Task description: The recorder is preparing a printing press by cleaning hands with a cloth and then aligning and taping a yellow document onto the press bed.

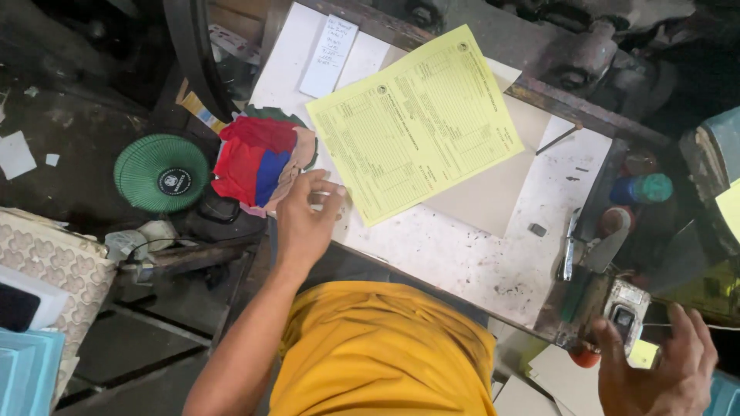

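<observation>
The left hand (304, 219) rests on the white table (462, 254) with fingers loosely curled, fingertips touching the lower corner of the yellow form (420, 123) — a red and blue cloth bundle (258, 162) lies just beside it at ten o'clock. The right hand (663, 370), at four o'clock, has fingers spread around a small grey metal device (626, 312) — thumb against its side. A green fan (162, 173) sits at nine o'clock.

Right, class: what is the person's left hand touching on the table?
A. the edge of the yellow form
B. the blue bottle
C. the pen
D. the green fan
A: the left hand has its fingertips at the lower edge of the yellow form, beside the cloth pile.
</observation>
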